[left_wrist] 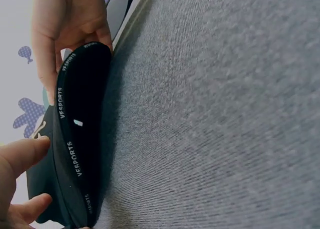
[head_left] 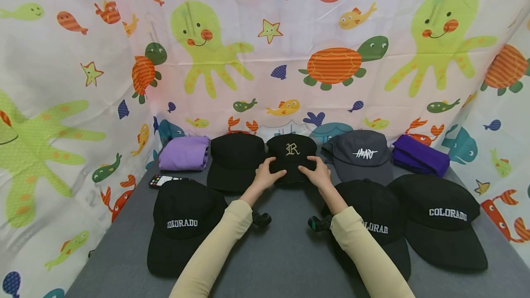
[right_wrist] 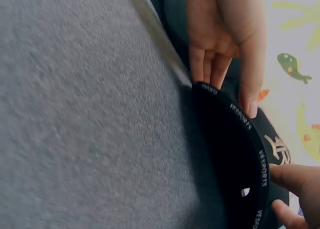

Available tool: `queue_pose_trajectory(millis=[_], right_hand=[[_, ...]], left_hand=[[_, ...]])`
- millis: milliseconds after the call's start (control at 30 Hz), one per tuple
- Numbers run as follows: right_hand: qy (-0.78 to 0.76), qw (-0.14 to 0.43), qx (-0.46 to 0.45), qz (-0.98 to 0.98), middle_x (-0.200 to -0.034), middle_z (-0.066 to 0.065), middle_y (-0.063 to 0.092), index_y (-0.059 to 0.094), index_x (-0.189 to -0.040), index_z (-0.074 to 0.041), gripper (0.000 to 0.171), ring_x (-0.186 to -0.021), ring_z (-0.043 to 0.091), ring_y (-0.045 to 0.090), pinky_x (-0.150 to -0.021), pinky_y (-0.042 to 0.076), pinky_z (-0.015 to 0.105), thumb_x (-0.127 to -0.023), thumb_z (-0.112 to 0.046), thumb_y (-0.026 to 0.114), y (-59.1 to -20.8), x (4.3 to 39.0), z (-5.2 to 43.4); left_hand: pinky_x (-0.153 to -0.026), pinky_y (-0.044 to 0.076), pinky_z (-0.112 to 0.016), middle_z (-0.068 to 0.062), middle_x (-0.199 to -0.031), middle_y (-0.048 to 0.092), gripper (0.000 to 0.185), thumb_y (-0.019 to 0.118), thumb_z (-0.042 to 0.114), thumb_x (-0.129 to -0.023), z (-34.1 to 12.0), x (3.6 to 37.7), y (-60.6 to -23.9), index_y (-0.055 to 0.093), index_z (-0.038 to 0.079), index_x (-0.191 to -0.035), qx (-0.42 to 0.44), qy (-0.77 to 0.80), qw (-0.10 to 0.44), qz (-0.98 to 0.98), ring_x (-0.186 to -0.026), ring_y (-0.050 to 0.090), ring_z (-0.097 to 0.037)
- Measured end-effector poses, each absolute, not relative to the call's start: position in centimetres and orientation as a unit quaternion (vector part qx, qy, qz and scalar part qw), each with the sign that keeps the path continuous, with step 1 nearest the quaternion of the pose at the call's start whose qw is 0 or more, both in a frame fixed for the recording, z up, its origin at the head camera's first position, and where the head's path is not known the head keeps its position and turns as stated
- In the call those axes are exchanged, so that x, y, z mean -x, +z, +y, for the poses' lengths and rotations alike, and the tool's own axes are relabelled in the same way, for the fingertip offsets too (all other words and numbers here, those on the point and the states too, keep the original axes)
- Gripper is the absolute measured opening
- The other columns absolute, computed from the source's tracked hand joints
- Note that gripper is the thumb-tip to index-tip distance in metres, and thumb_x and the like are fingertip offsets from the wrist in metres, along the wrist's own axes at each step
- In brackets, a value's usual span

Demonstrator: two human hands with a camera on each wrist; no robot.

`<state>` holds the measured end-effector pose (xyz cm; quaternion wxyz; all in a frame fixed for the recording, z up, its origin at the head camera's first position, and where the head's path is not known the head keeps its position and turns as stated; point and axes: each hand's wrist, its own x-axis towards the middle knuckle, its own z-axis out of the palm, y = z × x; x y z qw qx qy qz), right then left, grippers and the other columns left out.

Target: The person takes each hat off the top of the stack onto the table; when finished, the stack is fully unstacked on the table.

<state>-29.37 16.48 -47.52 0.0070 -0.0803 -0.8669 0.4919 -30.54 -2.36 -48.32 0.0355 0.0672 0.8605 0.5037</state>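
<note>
Both hands are on the black R cap (head_left: 291, 156) at centre frame in the back row on the grey surface (head_left: 285, 252), left hand (head_left: 267, 176) and right hand (head_left: 318, 174) each pinching its lifted brim from opposite sides, equally near.

This looks like a small staged recording corner, not a real shop or home. A children's sea-animal curtain (head_left: 265, 36) with octopuses, turtles and fish hangs on three sides and closes the space. In front of it a bench with grey cloth (head_left: 285, 252) carries baseball caps (head_left: 439, 220) set in neat rows, with folded purple garments (head_left: 184, 153) at the back corners.
</note>
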Motion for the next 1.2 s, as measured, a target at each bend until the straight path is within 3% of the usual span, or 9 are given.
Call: queue_pose_trajectory(millis=[500, 867, 1200], right_hand=[[0.552, 0.041, 0.117, -0.824, -0.15, 0.015, 0.027, 0.043, -0.133, -0.015, 0.056, -0.126, 0.042, 0.018, -0.1, 0.023, 0.057, -0.085, -0.029, 0.067, -47.4, 29.5, 16.8], [0.572, 0.032, 0.131, -0.809, -0.139, 0.024, 0.032, 0.035, -0.139, -0.019, 0.065, -0.124, 0.04, 0.019, -0.099, 0.026, 0.056, -0.084, -0.031, 0.067, -47.0, 29.0, 16.9], [0.559, 0.057, 0.099, -0.821, -0.142, 0.022, 0.032, 0.034, -0.141, -0.025, 0.069, -0.128, 0.04, 0.017, -0.101, 0.023, 0.057, -0.082, -0.028, 0.07, -45.8, 28.0, 16.8]], left_hand=[[-0.097, 0.033, -0.051, -0.018, -0.136, 0.039, 0.068, 0.076, 0.028, -0.077, -1.3, 31.2, -48.5, 0.044, 0.011, -0.136, -0.001, 0.561, 0.009, 0.828, -0.12, 0.032, -0.037], [-0.1, 0.031, -0.053, -0.018, -0.141, 0.034, 0.063, 0.075, 0.029, -0.078, -1.7, 30.6, -47.7, 0.049, 0.014, -0.134, -0.009, 0.559, 0.017, 0.829, -0.124, 0.029, -0.039], [-0.096, 0.041, -0.045, -0.015, -0.137, 0.042, 0.06, 0.075, 0.028, -0.078, -2.9, 30.1, -47.0, 0.052, 0.012, -0.132, -0.049, 0.557, 0.012, 0.829, -0.118, 0.045, -0.033]])
